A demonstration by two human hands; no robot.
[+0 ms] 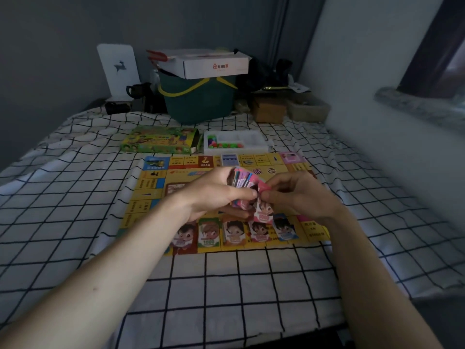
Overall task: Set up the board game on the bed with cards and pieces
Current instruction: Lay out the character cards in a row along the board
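While spread flat on the bed [75, 187], game board [156, 195] as landmark. Above its middle: left hand [214, 191], grip curled round a fanned stack of cards [241, 176]. Just right of that: right hand [299, 195], grip pinching one pink card [264, 209] at the stack's edge. Along the board's near edge: row of five character cards [235, 233], face up. Beyond the far edge: green game box [161, 141], and beside it white tray [251, 147] holding coloured pieces [216, 143]. Farther back from the board: green basket [198, 99] with white carton [214, 62] on top.
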